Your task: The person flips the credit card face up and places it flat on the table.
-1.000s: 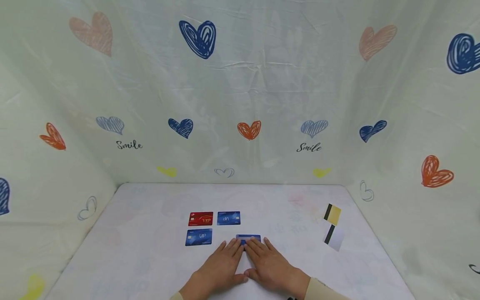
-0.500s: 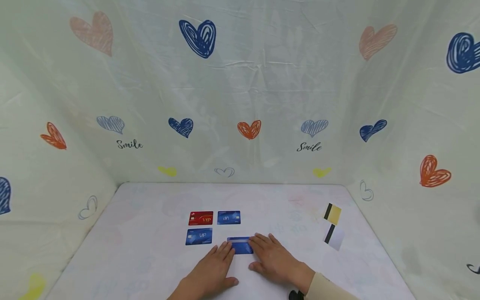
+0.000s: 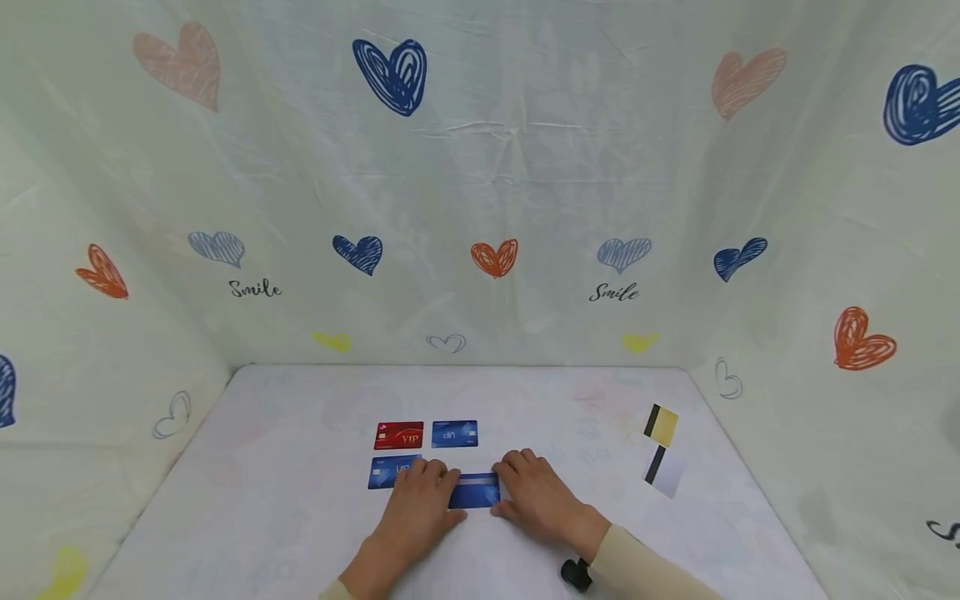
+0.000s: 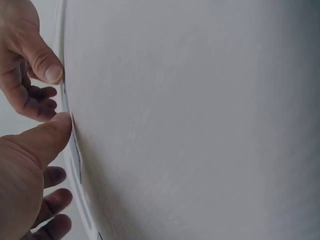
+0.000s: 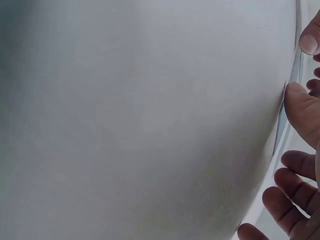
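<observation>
A blue card (image 3: 475, 492) with a pale stripe along its far side lies between my hands near the middle of the table. My left hand (image 3: 420, 504) grips its left end, thumb at the near corner and bent fingers at the far one. At the opposite end my right hand (image 3: 542, 498) holds it the same way. Both wrist views show the card (image 4: 75, 150) only as a thin edge by the thumbs. Under the left fingers a blue VIP card (image 3: 386, 473) is partly hidden. Beyond lie a red VIP card (image 3: 399, 435) and another blue card (image 3: 454, 434).
Toward the right side of the table lie a gold card (image 3: 664, 427) and a whitish card (image 3: 670, 477), each with a black stripe. A small black object (image 3: 576, 575) is by the right wrist. A heart-printed curtain (image 3: 525, 325) surrounds the white table (image 3: 247, 492).
The hands lay flat and close together over the card, then spread apart, uncovering it. Now their fingers bend round its two ends. The left hand has moved over part of the blue VIP card.
</observation>
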`<action>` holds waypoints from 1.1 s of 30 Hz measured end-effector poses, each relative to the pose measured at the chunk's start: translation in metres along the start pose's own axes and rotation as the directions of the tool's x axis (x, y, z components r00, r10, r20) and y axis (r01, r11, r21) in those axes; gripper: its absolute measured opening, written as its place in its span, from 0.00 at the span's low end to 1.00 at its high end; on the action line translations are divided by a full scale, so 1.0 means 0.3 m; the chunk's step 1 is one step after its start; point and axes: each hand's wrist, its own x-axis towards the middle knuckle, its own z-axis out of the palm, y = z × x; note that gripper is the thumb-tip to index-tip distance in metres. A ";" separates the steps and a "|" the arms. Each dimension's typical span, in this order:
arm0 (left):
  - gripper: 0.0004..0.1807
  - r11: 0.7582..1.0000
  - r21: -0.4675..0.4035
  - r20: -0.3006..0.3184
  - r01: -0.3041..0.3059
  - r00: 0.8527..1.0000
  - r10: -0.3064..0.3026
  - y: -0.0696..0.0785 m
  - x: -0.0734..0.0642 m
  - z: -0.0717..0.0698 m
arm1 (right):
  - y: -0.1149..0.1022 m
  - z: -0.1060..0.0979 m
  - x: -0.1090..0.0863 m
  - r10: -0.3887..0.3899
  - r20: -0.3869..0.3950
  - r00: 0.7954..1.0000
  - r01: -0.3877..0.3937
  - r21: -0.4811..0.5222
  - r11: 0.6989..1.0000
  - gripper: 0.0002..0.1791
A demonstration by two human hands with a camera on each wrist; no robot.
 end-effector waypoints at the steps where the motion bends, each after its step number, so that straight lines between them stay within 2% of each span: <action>1: 0.36 1.000 -0.003 0.002 0.011 1.000 -0.011 -0.001 0.004 0.000 | 0.001 0.002 0.005 -0.001 0.000 1.000 0.001 -0.006 1.000 0.33; 12: 0.37 0.999 0.006 0.007 0.032 0.999 -0.032 -0.005 0.015 -0.009 | -0.002 0.008 0.025 0.006 0.017 1.000 -0.006 -0.025 1.000 0.30; 21: 0.38 0.999 -0.020 0.015 0.031 0.999 -0.031 -0.003 0.014 -0.001 | -0.009 -0.004 0.027 0.016 0.006 1.000 -0.017 0.004 1.000 0.29; 26: 0.38 0.999 -0.027 0.015 0.025 1.000 -0.025 -0.006 0.014 -0.002 | -0.013 0.000 0.023 0.026 0.008 1.000 -0.026 0.013 1.000 0.29; 33: 0.38 1.000 -0.020 0.005 0.000 1.000 0.000 -0.017 0.013 -0.005 | -0.021 0.001 0.020 -0.004 -0.002 1.000 0.004 -0.012 1.000 0.28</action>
